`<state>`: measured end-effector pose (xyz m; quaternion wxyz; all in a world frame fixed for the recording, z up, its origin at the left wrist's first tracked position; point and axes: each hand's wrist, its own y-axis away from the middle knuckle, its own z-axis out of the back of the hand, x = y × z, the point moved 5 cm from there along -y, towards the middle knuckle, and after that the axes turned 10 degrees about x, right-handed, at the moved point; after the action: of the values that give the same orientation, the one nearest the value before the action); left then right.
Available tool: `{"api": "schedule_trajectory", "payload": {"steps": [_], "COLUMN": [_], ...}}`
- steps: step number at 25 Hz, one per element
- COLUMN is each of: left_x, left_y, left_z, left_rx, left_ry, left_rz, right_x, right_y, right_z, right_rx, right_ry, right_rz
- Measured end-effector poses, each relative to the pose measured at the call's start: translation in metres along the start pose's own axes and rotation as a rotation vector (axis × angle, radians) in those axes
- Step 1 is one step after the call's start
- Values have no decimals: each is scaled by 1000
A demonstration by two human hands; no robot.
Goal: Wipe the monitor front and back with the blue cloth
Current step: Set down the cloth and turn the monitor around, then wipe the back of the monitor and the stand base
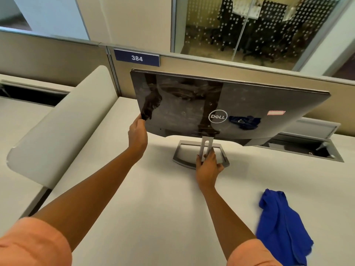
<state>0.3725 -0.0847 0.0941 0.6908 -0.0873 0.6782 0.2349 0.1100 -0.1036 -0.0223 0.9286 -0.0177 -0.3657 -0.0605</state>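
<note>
The monitor (pixel 249 104) stands on the white desk with its glossy dark back toward me, a round logo near the middle and a pink sticker at the right. My left hand (pixel 137 134) grips the panel's lower left edge. My right hand (pixel 208 166) is closed around the thin silver stand neck, just above the grey base (pixel 182 150). The blue cloth (pixel 278 223) lies crumpled on the desk at the right, apart from both hands. Its reflection shows in the monitor's back.
A beige cubicle partition with a blue sign reading 384 (pixel 137 58) runs behind the monitor. A curved white divider panel (pixel 63 123) stands at the left. An open cable tray (pixel 311 146) sits in the desk at the back right. Glass walls rise beyond.
</note>
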Motion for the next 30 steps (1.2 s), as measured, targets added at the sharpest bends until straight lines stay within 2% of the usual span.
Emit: {"api": "schedule_trajectory", "payload": {"steps": [5, 10, 12, 15, 18, 21, 23, 27, 30], "left_x": [0, 2, 4, 15, 36, 54, 62, 57, 49], "left_y": [-1, 2, 2, 14, 38, 69, 89, 110, 114], "left_z": [-21, -32, -35, -51, -80, -109, -124, -139, -142], "left_rx": [-24, -97, -111, -123, -71, -1, 50, 127, 176], "left_ry": [3, -36, -48, -45, -63, -124, -130, -138, -201], "left_rz": [-18, -36, -60, -71, 35, 73, 79, 28, -1], "right_x": [-11, -19, -38, -86, -135, -166, -178, -188, -188], "right_y": [1, 9, 25, 53, 74, 88, 94, 94, 92], "right_z": [9, 24, 44, 85, 129, 151, 154, 162, 179], "right_rx": [-18, 113, 70, -95, -280, -211, -132, -79, -166], "right_ry": [80, 90, -1, 146, 373, 456, 532, 619, 410], "right_rz": [-27, 13, 19, -13, -260, -420, -433, -427, -408]}}
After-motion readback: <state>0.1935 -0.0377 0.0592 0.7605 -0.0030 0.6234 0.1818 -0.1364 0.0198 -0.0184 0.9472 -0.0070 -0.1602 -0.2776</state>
